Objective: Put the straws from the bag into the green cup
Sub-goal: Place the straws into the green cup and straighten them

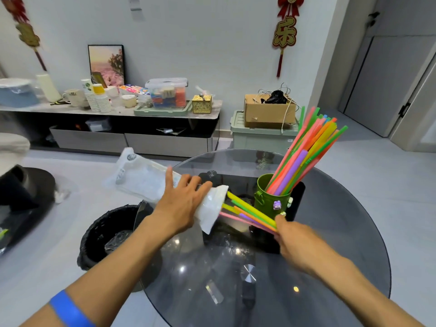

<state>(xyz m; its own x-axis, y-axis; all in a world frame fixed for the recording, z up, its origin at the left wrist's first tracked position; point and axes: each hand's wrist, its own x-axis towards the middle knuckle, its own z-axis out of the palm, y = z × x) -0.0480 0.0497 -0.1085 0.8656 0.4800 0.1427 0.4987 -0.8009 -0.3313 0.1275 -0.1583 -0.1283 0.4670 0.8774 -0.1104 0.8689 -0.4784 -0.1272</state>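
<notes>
Left hand (182,204) wraps the clear bag (151,180) near its open mouth, fingers curled over the top, holding it in the air with the mouth aimed right and slightly down. Right hand (291,234) is closed on a small bunch of straws (250,212) sticking out of the mouth, pinched at the near ends; exact finger placement is hidden behind the knuckles

Largest to smallest:
- round dark glass tabletop (342,244) carries everything; black bin (111,234) sits on the floor just off its left edge
- bag looks nearly empty apart from this bunch, though the film is cloudy so I can't be sure
- green cup (271,197) stands upright on the tabletop just behind the bunch, already packed with a big fan of straws (306,152) leaning up and right
- bunch in hand is few, mixed colours, still partly inside the bag

Judgement: near the tail end, this is a last pull

To do it well:
- pull along the bag's axis, left hand steady as the anchor
- grip all the straws evenly so none slide back or drop on the glass
- once clear, tip the bunch upright and feed it into the open left side of the cup
- go in gently, the leaning load could tip the cup
</notes>
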